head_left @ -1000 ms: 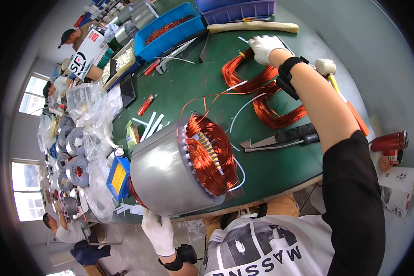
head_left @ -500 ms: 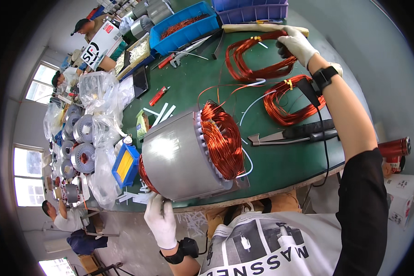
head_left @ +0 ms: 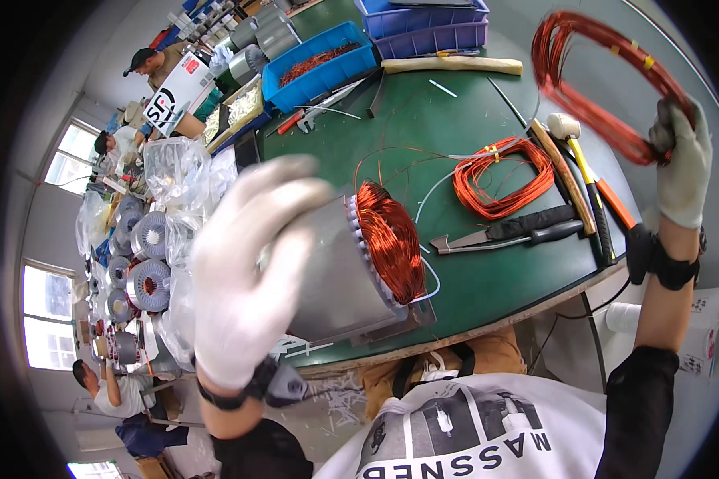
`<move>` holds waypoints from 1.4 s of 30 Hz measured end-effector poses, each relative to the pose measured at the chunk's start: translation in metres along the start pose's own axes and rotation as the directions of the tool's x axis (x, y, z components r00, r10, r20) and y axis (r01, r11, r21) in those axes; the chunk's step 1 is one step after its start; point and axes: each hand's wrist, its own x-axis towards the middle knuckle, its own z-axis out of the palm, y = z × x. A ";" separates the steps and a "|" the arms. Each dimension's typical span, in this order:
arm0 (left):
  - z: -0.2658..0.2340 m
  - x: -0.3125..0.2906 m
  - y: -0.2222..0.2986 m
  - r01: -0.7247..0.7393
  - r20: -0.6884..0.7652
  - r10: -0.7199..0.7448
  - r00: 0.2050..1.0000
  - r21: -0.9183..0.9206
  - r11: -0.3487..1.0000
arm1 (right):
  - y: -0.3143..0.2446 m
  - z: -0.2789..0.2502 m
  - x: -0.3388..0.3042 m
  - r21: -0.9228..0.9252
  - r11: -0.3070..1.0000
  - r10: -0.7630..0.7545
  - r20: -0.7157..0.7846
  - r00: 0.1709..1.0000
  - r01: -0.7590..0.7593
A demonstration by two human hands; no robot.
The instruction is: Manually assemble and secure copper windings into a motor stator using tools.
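Observation:
My right hand [head_left: 685, 164], in a white glove, is closed on one end of a coil of copper wire [head_left: 631, 56] with yellow ties, raised beyond the table's right side. My left hand [head_left: 252, 271], also gloved and blurred, is in the air before the grey motor stator [head_left: 327, 271], thumb apart and fingers stretched out, nothing visible in it. It hides the stator's left part. Copper windings [head_left: 391, 247] bulge from the stator's right end, with loose wires running off them. A second copper wire coil [head_left: 465, 190] lies right of the stator.
Long-handled pliers [head_left: 527, 231] lie beside a wooden stick [head_left: 567, 176] and a white-headed mallet [head_left: 565, 126] at the right. Farther back are a blue bin [head_left: 319, 68] with copper scraps, a caliper [head_left: 319, 112] and purple bins [head_left: 431, 32]. Plastic bags and more stators are at the left; several people work beyond.
My right hand has lifted the coil off the table and carried it right, uncovering the mallet and stick. My left hand has risen from the stator's near left edge to in front of it.

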 end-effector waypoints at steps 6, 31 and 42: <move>0.030 0.075 -0.031 -0.308 0.661 0.146 0.736 0.135 0.942 | -0.019 -0.002 -0.055 -0.006 0.994 0.107 0.040 0.993 -0.107; 0.086 -0.215 -0.173 0.403 0.103 -0.390 0.915 -0.247 0.881 | -0.005 0.118 -0.110 -0.427 0.895 0.280 0.760 0.586 0.126; 0.099 -0.174 -0.163 0.392 0.254 -0.370 0.894 -0.843 0.369 | 0.079 0.214 -0.150 -0.190 0.970 0.228 0.926 0.301 -0.150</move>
